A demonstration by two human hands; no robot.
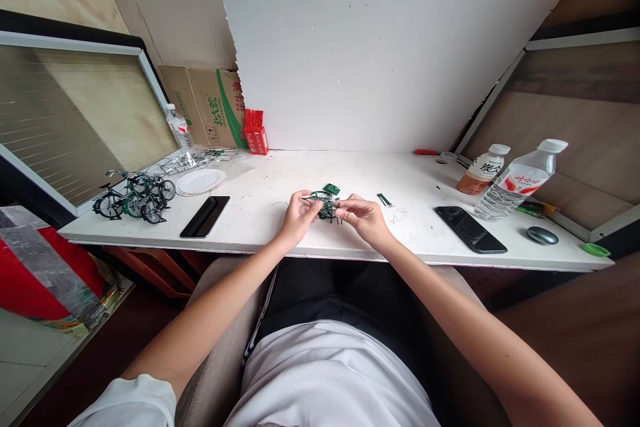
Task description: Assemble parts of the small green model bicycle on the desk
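Near the front edge of the white table, my left hand [300, 215] is closed with thumb and fingers on a small green model bicycle part [327, 205]. From the other side my right hand [364, 216] pinches at the same part; whether it grips a separate tiny piece is too small to tell. Just behind the hands lies a flat green plastic piece [331, 188]. To the right rests a thin dark green strip piece [385, 200]. Several model bicycles [134, 197], green and black, stand at the table's left end.
A black phone [205, 216] and white plates [201, 181] are on the left. Behind them stand a water bottle [179, 125], a carton [213, 107] and a red box [256, 132]. At right are another phone [470, 229], two bottles [523, 177] and a mouse [542, 235].
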